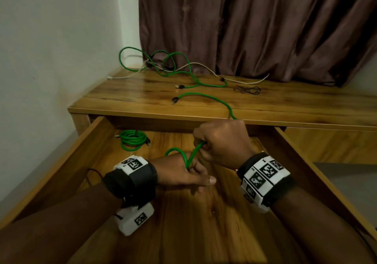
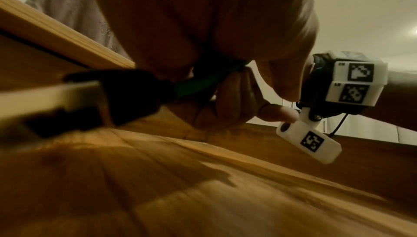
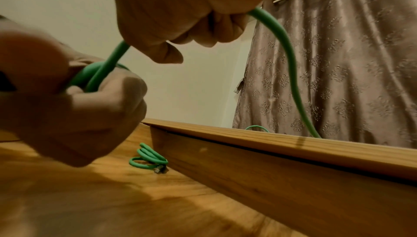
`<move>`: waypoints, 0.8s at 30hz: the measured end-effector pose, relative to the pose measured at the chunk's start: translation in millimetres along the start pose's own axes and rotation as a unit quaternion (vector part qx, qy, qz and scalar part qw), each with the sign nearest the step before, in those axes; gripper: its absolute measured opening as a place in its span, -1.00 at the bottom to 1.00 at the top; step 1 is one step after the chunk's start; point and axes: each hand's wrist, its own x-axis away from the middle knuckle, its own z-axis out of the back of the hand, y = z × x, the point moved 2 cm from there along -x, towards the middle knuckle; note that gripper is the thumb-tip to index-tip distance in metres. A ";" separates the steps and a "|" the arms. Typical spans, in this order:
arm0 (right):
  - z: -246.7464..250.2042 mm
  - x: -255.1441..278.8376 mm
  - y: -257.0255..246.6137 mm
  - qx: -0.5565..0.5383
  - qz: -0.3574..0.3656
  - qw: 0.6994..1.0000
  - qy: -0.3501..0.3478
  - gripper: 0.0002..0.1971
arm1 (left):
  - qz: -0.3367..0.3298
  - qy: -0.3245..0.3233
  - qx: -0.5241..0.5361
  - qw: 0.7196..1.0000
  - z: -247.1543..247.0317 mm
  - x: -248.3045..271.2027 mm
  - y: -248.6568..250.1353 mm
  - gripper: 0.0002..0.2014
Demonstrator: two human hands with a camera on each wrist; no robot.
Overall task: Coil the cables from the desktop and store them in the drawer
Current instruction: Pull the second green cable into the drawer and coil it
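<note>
Over the open wooden drawer [image 1: 295, 147] both hands work one green cable [image 1: 210, 98]. My left hand [image 1: 189, 174] grips a small loop of it [image 1: 173, 151], thumb pointing right. My right hand [image 1: 222, 141] is fisted round the same cable [image 3: 284, 44] a little above and behind; from there it climbs over the desk edge to a plug lying on the desktop [image 1: 175, 100]. In the left wrist view a black and clear plug [image 2: 108, 98] on the green cable sticks out of my left hand. A coiled green cable [image 1: 132, 139] lies in the drawer's far left corner.
On the desktop [image 1: 122, 94] lie another tangled green cable [image 1: 175, 69], a white cable [image 1: 195, 64] and a thin black cord [image 1: 247, 89]. A brown curtain [image 1: 255, 25] hangs behind the desk, a white wall [image 1: 51, 49] stands to the left.
</note>
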 end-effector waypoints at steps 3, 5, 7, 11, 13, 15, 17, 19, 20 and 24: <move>0.5 -0.3 0.0 -0.002 0.003 1.000 0.003 -0.84 | 0.008 0.018 -0.011 1.000 2.2 0.9 -1.0 -0.58; 0.1 -0.1 2.5 -0.007 -0.009 1.000 -0.002 -0.82 | 0.014 0.030 -0.016 0.999 7.3 2.6 -3.0 -0.57; 0.4 0.8 4.6 -0.012 -0.008 1.000 0.004 -0.81 | 0.012 0.020 -0.016 1.000 8.7 4.5 -3.8 -0.61; 4.6 1.5 1.6 -0.032 0.004 0.999 0.027 -0.89 | 0.012 0.039 -0.038 0.998 4.8 4.2 -0.1 -0.59; 1.2 1.0 2.2 -0.049 0.029 0.997 0.056 -0.91 | -0.017 -0.003 -0.069 0.997 -1.8 4.1 8.5 -0.56; -4.4 0.3 3.4 -0.070 0.057 0.992 0.089 -0.67 | -0.076 -0.076 -0.096 0.990 -14.4 3.6 22.9 -0.57; -6.1 -2.1 2.7 -0.102 0.065 0.988 0.092 -0.50 | -0.125 -0.120 -0.106 0.979 -24.7 3.6 37.5 -0.63; -13.6 -0.8 -0.2 -0.135 0.062 0.986 0.071 -0.46 | -0.171 -0.124 -0.084 0.974 -31.5 2.7 50.1 -0.70; -19.3 -1.5 -0.1 -0.161 0.057 0.984 0.052 -0.48 | -0.190 -0.118 -0.072 0.972 -32.8 3.7 54.6 -0.74; -54.2 -0.7 -7.7 -0.235 -0.010 0.966 -0.108 -0.78 | -0.296 -0.032 -0.031 0.954 -31.1 6.8 74.7 -0.87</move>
